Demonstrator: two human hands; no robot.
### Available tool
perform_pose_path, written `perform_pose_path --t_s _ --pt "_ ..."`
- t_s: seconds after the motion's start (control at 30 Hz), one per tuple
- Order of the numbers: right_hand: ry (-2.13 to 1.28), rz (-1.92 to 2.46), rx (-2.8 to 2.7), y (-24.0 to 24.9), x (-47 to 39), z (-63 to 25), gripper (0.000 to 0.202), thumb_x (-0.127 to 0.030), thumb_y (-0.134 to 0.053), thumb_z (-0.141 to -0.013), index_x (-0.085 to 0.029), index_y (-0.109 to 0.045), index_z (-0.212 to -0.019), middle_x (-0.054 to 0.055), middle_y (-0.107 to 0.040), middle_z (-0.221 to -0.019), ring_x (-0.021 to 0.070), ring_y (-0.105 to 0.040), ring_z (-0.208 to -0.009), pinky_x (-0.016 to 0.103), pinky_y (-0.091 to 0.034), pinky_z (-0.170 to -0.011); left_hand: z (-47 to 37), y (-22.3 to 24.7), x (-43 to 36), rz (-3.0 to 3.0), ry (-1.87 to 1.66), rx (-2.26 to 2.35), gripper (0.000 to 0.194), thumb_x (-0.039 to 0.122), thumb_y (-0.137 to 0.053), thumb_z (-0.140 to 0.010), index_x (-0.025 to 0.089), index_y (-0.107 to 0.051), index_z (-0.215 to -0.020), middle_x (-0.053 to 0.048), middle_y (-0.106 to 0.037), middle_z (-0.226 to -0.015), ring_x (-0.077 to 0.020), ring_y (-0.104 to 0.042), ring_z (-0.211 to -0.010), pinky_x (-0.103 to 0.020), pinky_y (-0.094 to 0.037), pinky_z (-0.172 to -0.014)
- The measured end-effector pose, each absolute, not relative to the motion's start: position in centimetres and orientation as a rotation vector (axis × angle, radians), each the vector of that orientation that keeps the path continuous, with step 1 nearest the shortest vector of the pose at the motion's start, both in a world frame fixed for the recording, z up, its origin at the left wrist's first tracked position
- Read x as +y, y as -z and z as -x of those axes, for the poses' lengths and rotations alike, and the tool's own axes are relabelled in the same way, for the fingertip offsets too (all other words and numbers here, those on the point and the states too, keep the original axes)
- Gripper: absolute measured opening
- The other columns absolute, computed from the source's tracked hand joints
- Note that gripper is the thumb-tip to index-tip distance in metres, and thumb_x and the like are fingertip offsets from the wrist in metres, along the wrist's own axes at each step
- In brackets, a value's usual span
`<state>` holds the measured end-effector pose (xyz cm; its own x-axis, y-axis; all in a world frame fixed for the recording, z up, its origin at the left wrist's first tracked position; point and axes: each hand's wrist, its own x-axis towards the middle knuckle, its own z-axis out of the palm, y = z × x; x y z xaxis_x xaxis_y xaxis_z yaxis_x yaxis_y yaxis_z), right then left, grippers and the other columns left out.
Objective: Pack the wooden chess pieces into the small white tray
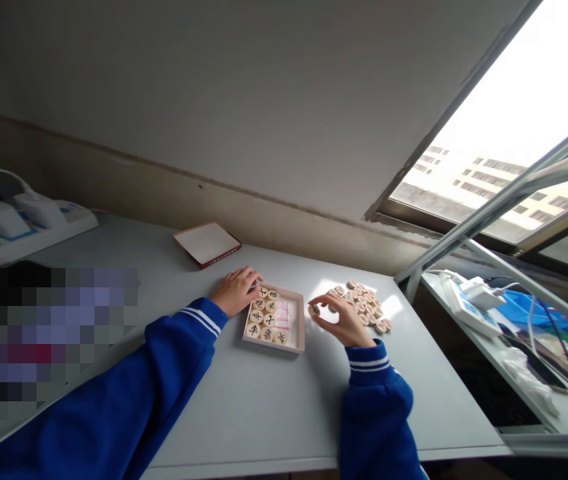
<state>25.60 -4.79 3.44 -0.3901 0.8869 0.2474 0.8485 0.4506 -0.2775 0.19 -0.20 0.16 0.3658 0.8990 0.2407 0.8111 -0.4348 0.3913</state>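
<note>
Box (301, 332) shows 9 discs (269, 320), right hand (344, 325) pinching 1 more disc (315, 311).

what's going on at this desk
A person in blue sleeves is handling round wooden pieces marked with characters. The right hand holds one piece between thumb and fingers, just right of a shallow open box. The left hand rests at the box's left edge. Several pieces already lie in the box, filling its left part, and a loose pile sits farther right on the desk.
</note>
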Motion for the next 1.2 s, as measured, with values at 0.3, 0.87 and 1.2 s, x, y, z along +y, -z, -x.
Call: perform_pose_path --t_s 0.3,0.87,1.2 --pt "0.312 1.894 -2.007 -1.3 -5.5 -31.7 0.016 -0.029 -0.062 -0.067 -0.029 -0.065 -0.082 0.004 -0.057 -0.105 0.0301 -0.047 -0.100 0.046 -0.036 -0.075 -0.2 0.0 -0.1 -2.434 -0.616 1.541 0.023 0.029 -0.035 -0.083 0.022 -0.052 -0.097 -0.003 -0.055 -0.099 -0.0187 -0.053 -0.094 -0.032 -0.039 -0.082" --pt "-0.371 1.400 -2.597 -2.9 -6.9 -20.0 0.030 -0.027 -0.070 -0.065 -0.034 -0.064 -0.093 0.000 -0.062 -0.100 0.0208 -0.051 -0.093 0.038 -0.035 -0.076 -0.2 0.1 -0.1 -2.436 -0.650 1.546 0.023 0.026 -0.036 -0.082 0.021 -0.053 -0.096 -0.004 -0.056 -0.099 -0.0192 -0.054 -0.090 -0.033 -0.040 -0.080" --pt "0.004 1.489 -2.289 -2.8 -6.5 -27.3 0.025 -0.045 -0.060 -0.070 -0.027 -0.062 -0.088 0.005 -0.055 -0.104 0.0232 -0.049 -0.095 0.040 -0.036 -0.080 -0.2 0.2 0.1 -2.456 -0.638 1.538 0.023 0.028 -0.035 -0.083 0.022 -0.053 -0.096 -0.004 -0.056 -0.098 -0.0195 -0.054 -0.091 -0.033 -0.040 -0.080"
